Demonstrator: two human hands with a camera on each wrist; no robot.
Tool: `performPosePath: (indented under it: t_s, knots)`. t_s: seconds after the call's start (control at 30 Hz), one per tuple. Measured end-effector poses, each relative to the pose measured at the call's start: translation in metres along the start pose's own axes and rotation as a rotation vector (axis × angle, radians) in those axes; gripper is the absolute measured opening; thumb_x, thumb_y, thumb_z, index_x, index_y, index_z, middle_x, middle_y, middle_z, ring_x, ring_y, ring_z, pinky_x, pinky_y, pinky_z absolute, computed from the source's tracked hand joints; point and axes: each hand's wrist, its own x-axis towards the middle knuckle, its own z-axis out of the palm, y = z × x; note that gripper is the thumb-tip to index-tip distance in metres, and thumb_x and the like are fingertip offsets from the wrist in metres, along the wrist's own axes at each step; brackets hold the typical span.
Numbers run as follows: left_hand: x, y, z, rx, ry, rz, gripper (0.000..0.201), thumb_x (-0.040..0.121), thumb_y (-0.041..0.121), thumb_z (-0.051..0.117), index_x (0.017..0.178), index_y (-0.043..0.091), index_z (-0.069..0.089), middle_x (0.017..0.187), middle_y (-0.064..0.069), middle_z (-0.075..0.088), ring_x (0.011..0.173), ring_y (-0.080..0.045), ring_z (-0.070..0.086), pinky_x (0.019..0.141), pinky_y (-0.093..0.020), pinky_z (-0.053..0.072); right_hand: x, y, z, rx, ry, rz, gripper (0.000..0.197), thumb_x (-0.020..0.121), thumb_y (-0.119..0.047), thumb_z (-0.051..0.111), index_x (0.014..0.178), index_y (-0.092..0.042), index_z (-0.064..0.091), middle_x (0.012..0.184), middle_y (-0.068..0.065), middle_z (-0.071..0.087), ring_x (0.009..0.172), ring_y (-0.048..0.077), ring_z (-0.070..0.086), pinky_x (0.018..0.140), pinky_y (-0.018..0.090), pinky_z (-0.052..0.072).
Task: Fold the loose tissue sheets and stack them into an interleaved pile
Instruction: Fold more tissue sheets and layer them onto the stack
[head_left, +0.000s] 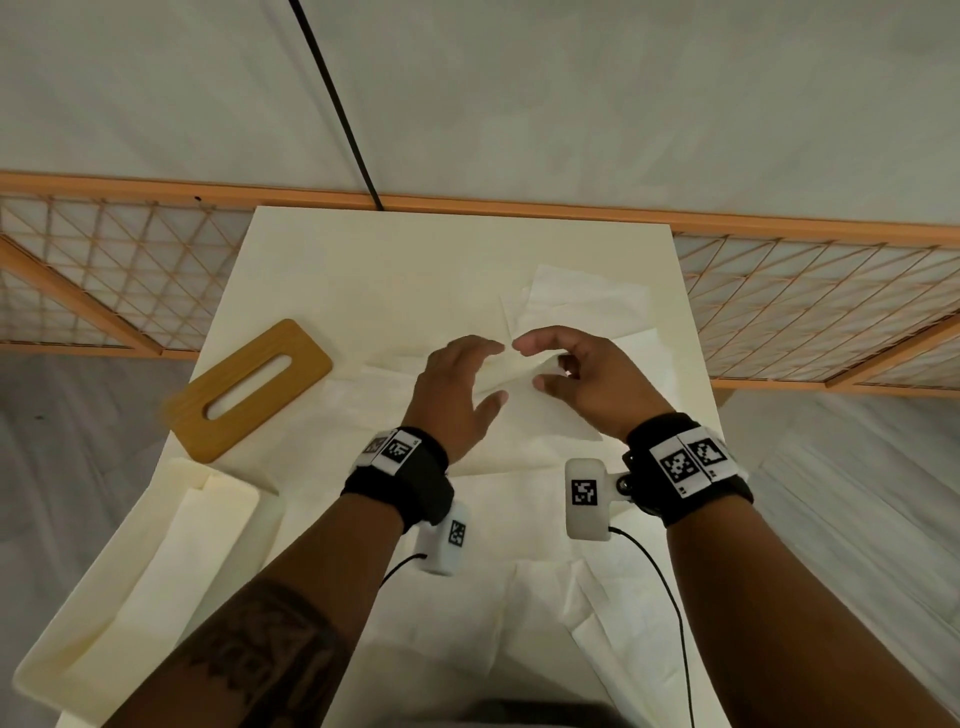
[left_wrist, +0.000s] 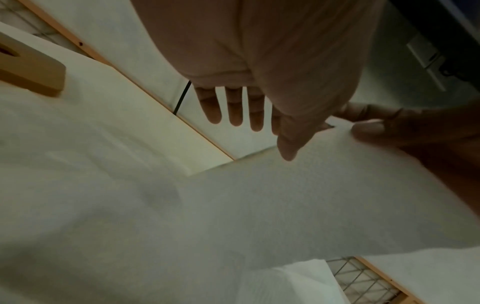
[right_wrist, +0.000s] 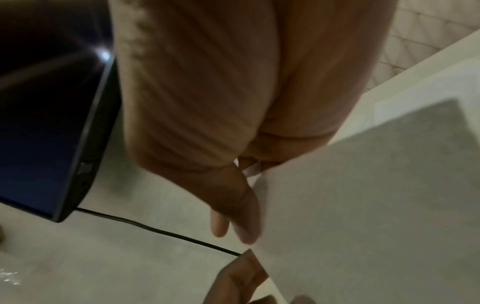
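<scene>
Right hand (head_left: 582, 376) pinches lifted tissue sheet (head_left: 511, 387); left hand (head_left: 457, 387) hovers beside, fingers spread.

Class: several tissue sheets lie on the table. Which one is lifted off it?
The tissue sheet between the hands, pinched by the right hand; the others lie flat.

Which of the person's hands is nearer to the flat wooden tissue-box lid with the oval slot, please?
The left hand. The flat wooden tissue-box lid with the oval slot lies to its left on the table; the right hand is farther right, beyond the left one.
</scene>
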Motion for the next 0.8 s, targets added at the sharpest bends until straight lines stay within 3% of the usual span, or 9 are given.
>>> performPosePath:
  t_s: [0.07, 0.13, 0.2, 0.3, 0.4, 0.53, 0.6, 0.7, 0.8]
  knots:
    - [0.006, 0.0, -0.001, 0.023, -0.029, 0.014, 0.034, 0.09, 0.029, 0.068, 0.123, 0.03, 0.06, 0.137, 0.01, 0.053, 0.123, -0.019, 0.047, 0.1, -0.042, 0.044, -0.001, -0.01, -0.001, 0.018, -0.037, -0.035, 0.039, 0.089, -0.002, 0.068, 0.113, -0.032, 0.069, 0.113, -0.015, 0.071, 0.104, 0.009, 0.062, 0.09, 0.018, 0.046]
    - [0.008, 0.0, -0.005, 0.05, -0.01, 0.034, 0.016, 0.092, 0.033, 0.064, 0.108, 0.029, 0.065, 0.125, 0.012, 0.061, 0.117, -0.018, 0.053, 0.094, -0.047, 0.048, -0.001, -0.015, -0.004, -0.005, -0.033, -0.035, 0.037, 0.088, -0.006, 0.072, 0.115, -0.031, 0.069, 0.109, -0.013, 0.072, 0.096, -0.001, 0.062, 0.085, 0.012, 0.046]
    - [0.007, -0.001, -0.01, 0.038, 0.008, 0.037, 0.015, 0.093, 0.038, 0.058, 0.102, 0.029, 0.065, 0.113, 0.014, 0.066, 0.11, -0.016, 0.057, 0.092, -0.047, 0.048, 0.0, -0.014, -0.009, -0.068, 0.004, -0.013, 0.034, 0.085, -0.013, 0.078, 0.112, -0.033, 0.07, 0.105, -0.012, 0.072, 0.083, -0.007, 0.058, 0.077, 0.006, 0.042]
    - [0.001, -0.002, -0.02, -0.039, -0.006, -0.037, 0.013, 0.095, 0.042, 0.058, 0.1, 0.031, 0.064, 0.104, 0.017, 0.067, 0.103, -0.013, 0.061, 0.094, -0.04, 0.048, 0.001, -0.007, -0.013, -0.126, 0.039, 0.054, 0.027, 0.081, -0.02, 0.082, 0.103, -0.033, 0.073, 0.098, -0.012, 0.072, 0.079, 0.0, 0.058, 0.071, 0.008, 0.042]
    - [-0.005, -0.004, -0.029, -0.09, -0.013, -0.047, 0.013, 0.093, 0.043, 0.059, 0.096, 0.031, 0.062, 0.092, 0.019, 0.067, 0.092, -0.008, 0.063, 0.086, -0.033, 0.05, -0.001, 0.002, -0.011, -0.165, 0.086, 0.103, 0.012, 0.084, -0.033, 0.079, 0.095, -0.03, 0.075, 0.094, -0.007, 0.072, 0.085, 0.013, 0.062, 0.075, 0.022, 0.048]
    - [-0.011, -0.003, -0.042, -0.229, -0.072, -0.127, 0.009, 0.093, 0.034, 0.067, 0.097, 0.026, 0.064, 0.088, 0.015, 0.068, 0.086, 0.007, 0.061, 0.077, -0.017, 0.045, -0.003, 0.013, -0.006, 0.018, 0.176, 0.188, 0.02, 0.089, -0.041, 0.073, 0.094, -0.022, 0.071, 0.097, -0.011, 0.071, 0.09, 0.008, 0.065, 0.078, 0.02, 0.045]
    - [-0.014, -0.006, -0.046, -0.31, -0.13, -0.18, 0.011, 0.091, 0.031, 0.071, 0.099, 0.026, 0.065, 0.081, 0.018, 0.068, 0.079, 0.004, 0.062, 0.073, -0.014, 0.045, -0.004, 0.016, -0.001, 0.116, 0.175, 0.232, 0.022, 0.093, -0.037, 0.069, 0.084, -0.017, 0.067, 0.084, -0.005, 0.072, 0.079, 0.017, 0.067, 0.072, 0.028, 0.049]
    - [-0.021, -0.017, -0.048, -0.419, -0.191, -0.268, 0.017, 0.087, 0.027, 0.077, 0.101, 0.023, 0.068, 0.09, 0.013, 0.074, 0.087, -0.008, 0.068, 0.081, -0.022, 0.049, -0.005, 0.029, 0.004, 0.134, 0.149, 0.322, 0.023, 0.093, -0.037, 0.069, 0.094, -0.014, 0.069, 0.09, 0.003, 0.076, 0.082, 0.025, 0.073, 0.073, 0.038, 0.057]
    - [-0.033, -0.033, -0.042, -0.463, -0.242, -0.368, 0.019, 0.082, 0.026, 0.082, 0.097, 0.024, 0.071, 0.096, 0.003, 0.076, 0.09, -0.014, 0.07, 0.085, -0.029, 0.052, -0.015, 0.051, 0.011, 0.198, 0.004, 0.428, 0.023, 0.085, -0.033, 0.08, 0.095, -0.015, 0.071, 0.082, -0.004, 0.076, 0.073, 0.019, 0.072, 0.073, 0.037, 0.058]
